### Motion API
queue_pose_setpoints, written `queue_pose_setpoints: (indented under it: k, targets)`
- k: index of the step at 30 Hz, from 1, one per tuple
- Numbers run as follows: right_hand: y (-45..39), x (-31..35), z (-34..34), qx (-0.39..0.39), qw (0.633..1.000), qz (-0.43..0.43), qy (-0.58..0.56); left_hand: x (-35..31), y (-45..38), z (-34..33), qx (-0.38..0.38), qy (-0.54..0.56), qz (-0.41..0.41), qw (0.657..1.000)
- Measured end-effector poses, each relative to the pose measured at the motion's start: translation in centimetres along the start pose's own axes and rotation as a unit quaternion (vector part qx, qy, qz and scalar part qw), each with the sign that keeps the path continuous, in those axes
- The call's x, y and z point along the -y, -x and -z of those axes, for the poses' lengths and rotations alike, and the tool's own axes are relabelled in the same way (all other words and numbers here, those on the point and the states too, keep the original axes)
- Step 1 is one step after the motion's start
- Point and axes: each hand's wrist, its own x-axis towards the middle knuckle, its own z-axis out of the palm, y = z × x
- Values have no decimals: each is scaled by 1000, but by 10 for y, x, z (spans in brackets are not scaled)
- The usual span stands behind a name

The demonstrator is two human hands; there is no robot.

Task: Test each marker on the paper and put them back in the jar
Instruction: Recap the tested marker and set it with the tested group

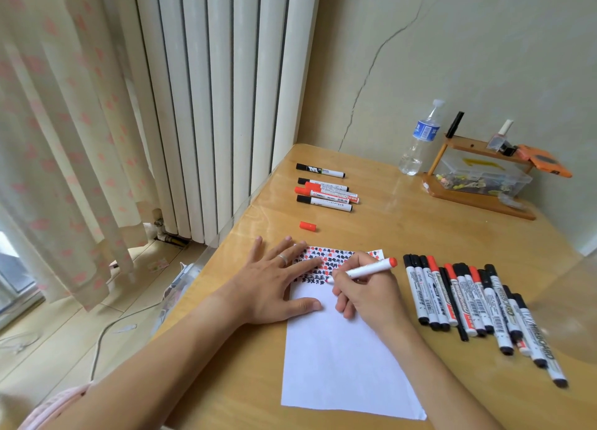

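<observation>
Head view: my two hands on the paper (342, 358).
Right hand (368, 295): fingers hold red marker (365, 270), tip on paper.
Left hand (274, 282): fingers flat, spread, pressing paper.
Red cap (307, 226): at 12 o'clock from paper.

The paper (342, 358) is white, with its far end covered in rows of small red and black scribbled marks, and the marker (365, 270) above it is white with a red end. The markers in the row (478, 303) at the right and the group (326, 189) farther back are white-bodied with black or red caps, and a loose cap (307, 226) is red-orange. The table (420, 229) is honey-coloured wood, the curtain (58, 123) cream with pale pink blotches, the radiator (219, 90) white, the bottle (420, 139) clear with a blue label.
</observation>
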Motion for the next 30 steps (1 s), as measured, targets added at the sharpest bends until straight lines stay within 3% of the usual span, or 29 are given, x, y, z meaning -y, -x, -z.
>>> queue_pose_setpoints:
  k: [30]
  targets:
    - [0, 0, -1, -10, 999, 0, 33, 0, 0, 3, 5, 8, -1, 1000]
